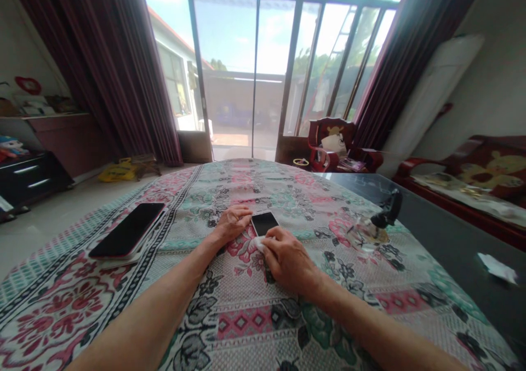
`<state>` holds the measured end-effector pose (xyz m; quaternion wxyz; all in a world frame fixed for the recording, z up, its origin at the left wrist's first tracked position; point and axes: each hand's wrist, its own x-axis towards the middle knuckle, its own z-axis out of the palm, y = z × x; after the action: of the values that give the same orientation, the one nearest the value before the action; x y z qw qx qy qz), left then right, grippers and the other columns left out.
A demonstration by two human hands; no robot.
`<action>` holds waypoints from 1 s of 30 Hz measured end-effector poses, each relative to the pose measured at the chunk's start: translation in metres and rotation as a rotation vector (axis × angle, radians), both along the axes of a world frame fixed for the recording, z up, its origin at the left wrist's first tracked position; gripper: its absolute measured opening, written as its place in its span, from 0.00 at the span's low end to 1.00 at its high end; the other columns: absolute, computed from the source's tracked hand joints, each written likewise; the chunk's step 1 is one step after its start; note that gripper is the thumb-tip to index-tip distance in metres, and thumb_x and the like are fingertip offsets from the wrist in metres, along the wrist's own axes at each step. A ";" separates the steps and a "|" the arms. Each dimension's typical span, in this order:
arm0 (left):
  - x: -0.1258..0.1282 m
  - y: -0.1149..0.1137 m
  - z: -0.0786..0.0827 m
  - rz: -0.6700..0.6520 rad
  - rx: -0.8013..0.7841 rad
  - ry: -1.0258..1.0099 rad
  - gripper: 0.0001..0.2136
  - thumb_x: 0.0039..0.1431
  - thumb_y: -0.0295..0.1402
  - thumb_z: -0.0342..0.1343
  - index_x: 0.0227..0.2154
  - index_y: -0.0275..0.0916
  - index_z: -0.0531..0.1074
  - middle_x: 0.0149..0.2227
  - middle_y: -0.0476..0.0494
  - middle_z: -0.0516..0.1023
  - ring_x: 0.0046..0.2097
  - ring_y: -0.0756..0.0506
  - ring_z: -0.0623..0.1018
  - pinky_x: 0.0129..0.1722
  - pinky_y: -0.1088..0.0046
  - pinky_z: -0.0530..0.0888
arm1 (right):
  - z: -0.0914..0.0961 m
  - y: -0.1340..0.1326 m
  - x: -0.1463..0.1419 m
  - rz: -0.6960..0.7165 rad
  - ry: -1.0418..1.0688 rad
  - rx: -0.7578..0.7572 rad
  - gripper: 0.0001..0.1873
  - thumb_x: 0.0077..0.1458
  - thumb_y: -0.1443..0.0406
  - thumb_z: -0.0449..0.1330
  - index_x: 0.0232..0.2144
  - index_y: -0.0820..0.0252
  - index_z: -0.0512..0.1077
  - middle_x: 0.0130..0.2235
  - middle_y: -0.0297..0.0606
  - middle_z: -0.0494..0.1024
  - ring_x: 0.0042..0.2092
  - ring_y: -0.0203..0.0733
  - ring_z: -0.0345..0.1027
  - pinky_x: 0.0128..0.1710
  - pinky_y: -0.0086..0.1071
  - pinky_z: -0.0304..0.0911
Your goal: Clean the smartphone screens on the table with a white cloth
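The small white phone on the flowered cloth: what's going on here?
A person's left hand is at the left edge of the small white phone, dark screen up, on the flowered tablecloth. The right hand pinches a small white wad by the phone's near left corner. A larger black device lies further left.

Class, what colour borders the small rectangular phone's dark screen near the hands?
White, on the small rectangular phone; seen best in the head view.

Bare forearms (168, 294) angled inward, left hand (233, 222) palm down, right hand (290, 256) curled, its grip pinched
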<state>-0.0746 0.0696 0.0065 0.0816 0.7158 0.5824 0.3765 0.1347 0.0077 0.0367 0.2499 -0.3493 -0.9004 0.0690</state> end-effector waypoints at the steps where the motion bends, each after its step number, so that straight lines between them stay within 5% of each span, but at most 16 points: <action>1: 0.000 0.000 0.000 -0.001 0.003 -0.006 0.10 0.54 0.28 0.55 0.35 0.41 0.81 0.43 0.45 0.82 0.48 0.44 0.78 0.54 0.67 0.72 | -0.001 0.006 0.004 -0.036 0.017 -0.009 0.14 0.61 0.66 0.49 0.35 0.59 0.76 0.39 0.42 0.73 0.41 0.41 0.65 0.43 0.34 0.60; 6: 0.001 -0.002 0.001 0.003 0.002 -0.011 0.10 0.54 0.29 0.56 0.36 0.41 0.81 0.43 0.45 0.82 0.48 0.45 0.78 0.53 0.69 0.73 | -0.005 0.028 0.019 -0.171 0.048 0.006 0.15 0.61 0.67 0.49 0.40 0.58 0.77 0.40 0.42 0.73 0.40 0.40 0.66 0.42 0.35 0.61; 14: 0.001 -0.001 0.001 -0.010 0.014 0.016 0.11 0.55 0.29 0.54 0.36 0.42 0.81 0.42 0.47 0.82 0.47 0.45 0.78 0.53 0.70 0.73 | 0.000 -0.011 0.000 0.007 -0.014 0.017 0.15 0.61 0.66 0.48 0.35 0.59 0.75 0.39 0.43 0.72 0.40 0.41 0.65 0.41 0.35 0.60; 22: 0.001 0.000 0.000 -0.005 0.013 0.006 0.11 0.54 0.30 0.54 0.35 0.43 0.81 0.43 0.49 0.82 0.48 0.46 0.78 0.53 0.71 0.73 | -0.014 0.025 0.021 -0.194 0.127 0.019 0.15 0.62 0.66 0.50 0.41 0.58 0.76 0.40 0.41 0.74 0.42 0.40 0.67 0.45 0.33 0.62; 30: 0.004 -0.002 0.003 0.050 0.006 0.009 0.09 0.55 0.29 0.56 0.34 0.42 0.81 0.40 0.46 0.83 0.47 0.45 0.79 0.52 0.70 0.72 | -0.019 0.024 0.019 -0.223 0.208 0.022 0.14 0.61 0.66 0.51 0.38 0.59 0.77 0.39 0.40 0.74 0.42 0.39 0.68 0.45 0.30 0.62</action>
<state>-0.0701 0.0673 0.0096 0.0674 0.7030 0.5995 0.3767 0.1540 0.0320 0.0176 0.3515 -0.4355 -0.8260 0.0668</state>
